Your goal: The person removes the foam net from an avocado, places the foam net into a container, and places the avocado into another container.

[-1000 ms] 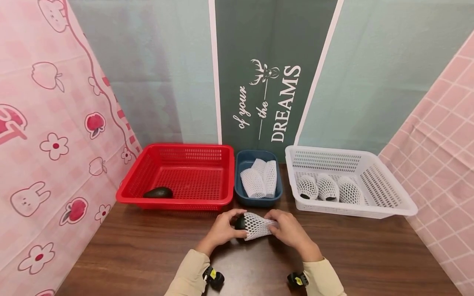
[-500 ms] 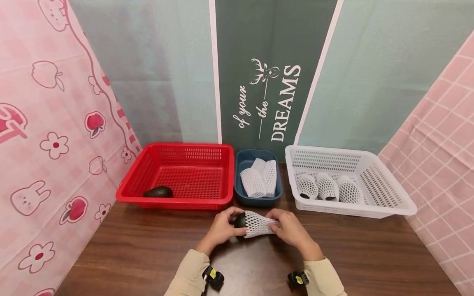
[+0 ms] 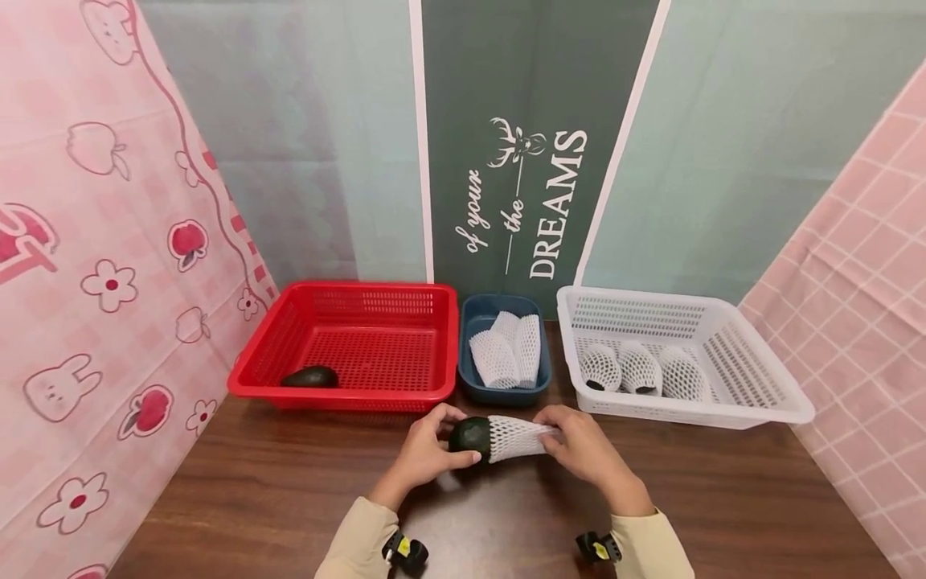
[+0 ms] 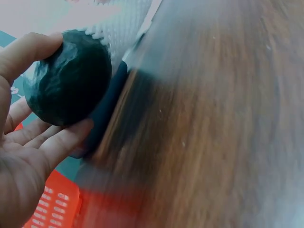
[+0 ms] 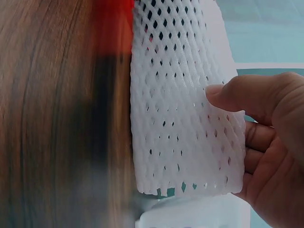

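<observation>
My left hand [image 3: 427,450] holds a dark green avocado [image 3: 470,438] low over the table, thumb on the near side and fingers on the far side. Its rounded end is bare in the left wrist view, between thumb and fingers. A white foam net sleeve [image 3: 517,438] covers the avocado's right part, which is hidden. My right hand [image 3: 582,446] pinches the loose right end of the sleeve. Flattened foam netting [image 5: 175,114] with an open end lies between right thumb and fingers in the right wrist view.
One avocado [image 3: 311,376] lies in a red basket [image 3: 434,394] at left. A blue bin [image 3: 506,396] behind the hands has several foam sleeves [image 3: 495,358]. At right, a white basket [image 3: 760,412] contains three net-covered fruits [image 3: 639,368]. Cloth hangs behind and at both sides.
The right hand has moved right with the sleeve's end, and the left hand slightly left. More of the avocado's left end shows outside the sleeve, which looks more stretched out.
</observation>
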Demonstrator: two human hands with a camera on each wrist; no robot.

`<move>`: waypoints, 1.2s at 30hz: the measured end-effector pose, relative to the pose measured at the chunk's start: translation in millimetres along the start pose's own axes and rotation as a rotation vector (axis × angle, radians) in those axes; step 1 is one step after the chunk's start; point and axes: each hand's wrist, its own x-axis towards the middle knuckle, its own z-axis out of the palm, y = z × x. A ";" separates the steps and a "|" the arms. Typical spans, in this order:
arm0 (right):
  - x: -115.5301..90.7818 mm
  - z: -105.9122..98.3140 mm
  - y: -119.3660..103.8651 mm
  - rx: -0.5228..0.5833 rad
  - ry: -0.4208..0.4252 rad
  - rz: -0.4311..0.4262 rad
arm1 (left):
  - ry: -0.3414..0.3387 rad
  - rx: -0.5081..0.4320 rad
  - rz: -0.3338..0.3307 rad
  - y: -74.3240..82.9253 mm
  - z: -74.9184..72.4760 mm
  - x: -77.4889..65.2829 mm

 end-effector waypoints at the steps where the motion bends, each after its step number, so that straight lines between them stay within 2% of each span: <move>1: -0.5 -1.2 0.7 -0.003 0.006 -0.001 | 0.005 0.007 0.002 0.1 -1.4 -1.0; 16: -17.2 -20.2 22.7 -0.021 0.040 0.093 | 0.045 0.094 0.017 -3.9 -23.7 -15.6; 21: -18.0 -20.5 25.2 -0.021 0.038 0.096 | 0.047 0.104 0.032 -6.9 -25.1 -16.4; 26: -14.3 -18.7 23.2 -0.019 0.031 0.094 | 0.053 0.116 0.051 -20.0 -25.1 -15.0; 31: -12.1 -21.3 20.8 -0.027 0.066 0.052 | 0.043 0.123 0.019 -34.7 -24.0 -15.9; 33: -9.3 -23.2 19.7 -0.024 0.080 0.032 | 0.049 0.102 -0.001 -31.4 -25.3 -17.7; 36: -1.8 -25.6 18.1 -0.002 0.076 0.012 | 0.060 0.073 0.017 -18.8 -30.9 -21.0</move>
